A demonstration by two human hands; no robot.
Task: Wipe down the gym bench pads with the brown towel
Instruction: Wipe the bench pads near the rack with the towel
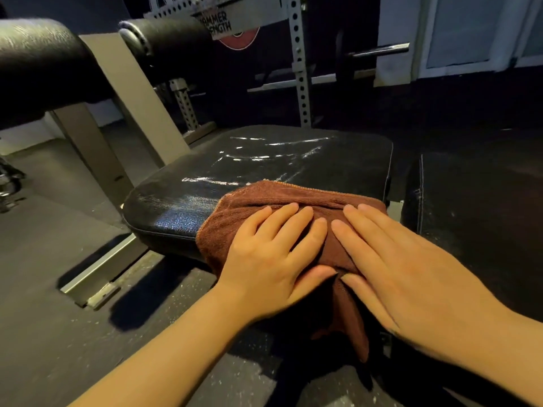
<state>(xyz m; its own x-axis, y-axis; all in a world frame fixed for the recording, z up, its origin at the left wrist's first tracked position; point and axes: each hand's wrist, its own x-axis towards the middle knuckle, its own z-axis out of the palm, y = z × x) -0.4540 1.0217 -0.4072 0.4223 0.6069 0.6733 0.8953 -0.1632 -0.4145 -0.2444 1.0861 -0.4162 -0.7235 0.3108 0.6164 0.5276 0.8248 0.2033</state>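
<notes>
The dark rubber floor point(58, 289) fills the lower left of the frame. A black seat pad point(264, 163) sits at centre, its top streaked with wet sheen; a second black pad point(476, 207) stands just beside it at right. Two black roller pads point(38, 60) occupy the upper left. The brown towel point(293, 201) lies over the seat pad's near right edge, one end hanging down. The left hand point(270, 259) and right hand point(411, 274) press flat on it, fingers spread, thumbs nearly touching.
</notes>
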